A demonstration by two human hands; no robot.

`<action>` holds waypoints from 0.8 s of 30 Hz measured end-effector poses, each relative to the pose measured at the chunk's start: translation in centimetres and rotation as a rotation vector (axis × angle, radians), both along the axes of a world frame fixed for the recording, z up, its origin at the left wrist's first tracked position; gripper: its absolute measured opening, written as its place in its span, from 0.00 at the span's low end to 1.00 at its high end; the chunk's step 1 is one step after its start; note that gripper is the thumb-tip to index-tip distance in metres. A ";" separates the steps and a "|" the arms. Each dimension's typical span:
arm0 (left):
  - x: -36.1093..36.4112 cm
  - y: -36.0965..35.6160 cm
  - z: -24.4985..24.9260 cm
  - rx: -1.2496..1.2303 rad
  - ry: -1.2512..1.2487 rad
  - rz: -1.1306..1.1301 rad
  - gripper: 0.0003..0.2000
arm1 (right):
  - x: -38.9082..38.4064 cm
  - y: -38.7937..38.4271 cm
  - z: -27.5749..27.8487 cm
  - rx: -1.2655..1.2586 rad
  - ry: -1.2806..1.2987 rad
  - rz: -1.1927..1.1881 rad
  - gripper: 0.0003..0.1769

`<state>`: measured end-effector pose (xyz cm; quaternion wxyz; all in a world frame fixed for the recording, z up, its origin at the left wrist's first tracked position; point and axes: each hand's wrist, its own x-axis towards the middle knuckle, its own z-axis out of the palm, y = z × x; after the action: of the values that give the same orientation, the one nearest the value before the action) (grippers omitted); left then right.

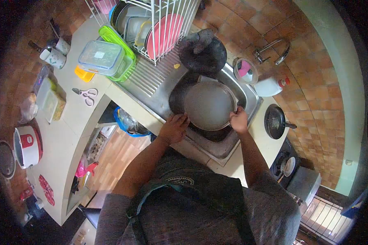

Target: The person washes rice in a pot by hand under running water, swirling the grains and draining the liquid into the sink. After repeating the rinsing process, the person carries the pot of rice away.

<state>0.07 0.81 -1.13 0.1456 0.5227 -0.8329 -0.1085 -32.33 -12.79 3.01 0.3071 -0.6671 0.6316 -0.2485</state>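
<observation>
A round grey pan (pixel 210 105), its pale inside facing up, is held over the sink (pixel 255 104). My right hand (pixel 238 120) is closed on its right rim, where a small side handle seems to be. Against the lower left rim, my left hand (pixel 174 128) has its fingers curled over the edge; its thumb is hidden. Behind the pan, a dark wok (pixel 203 55) leans at the back of the sink. Under the pan, the sink's contents are mostly hidden.
A white dish rack (pixel 154 30) with plates stands behind the ribbed drainboard (pixel 145 77). Green-lidded containers (pixel 124 67) and scissors (pixel 86 95) lie to the left. On the right are a bowl with a sponge (pixel 245 70), a soap bottle (pixel 269 86) and a small frying pan (pixel 274 121).
</observation>
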 end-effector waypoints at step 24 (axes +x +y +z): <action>0.0 -0.1 -0.6 0.003 0.001 0.015 0.31 | 4.4 -0.5 4.6 -0.059 0.054 -0.019 0.22</action>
<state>0.06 0.67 -1.76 0.1458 0.5291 -0.8288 -0.1091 -27.94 -13.28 7.60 0.2675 -0.6762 0.6385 -0.2520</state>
